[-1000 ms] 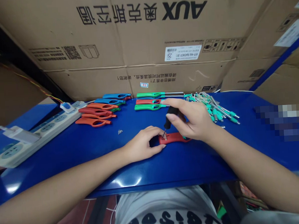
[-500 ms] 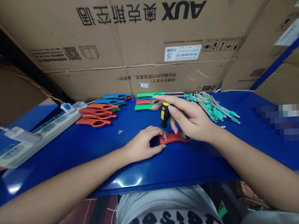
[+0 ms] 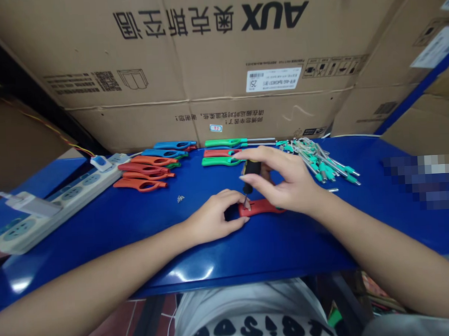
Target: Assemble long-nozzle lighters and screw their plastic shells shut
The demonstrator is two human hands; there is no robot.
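blue tabletop (image 3: 229,253); slotted red handle (image 3: 261,206), left hand (image 3: 215,216) pinching it, right hand (image 3: 291,179) gripping screwdriver (image 3: 252,175)

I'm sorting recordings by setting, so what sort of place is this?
Probably a small hand-assembly workstation: a screwdriver held to a red lighter casing, what look like small screws on the blue table, and a pile of teal-ended metal tubes suggest it.

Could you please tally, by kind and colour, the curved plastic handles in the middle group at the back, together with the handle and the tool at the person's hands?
Green curved plastic handles: 2
Red curved plastic handles: 2
Black-handled metal screwdriver: 1
Total: 5
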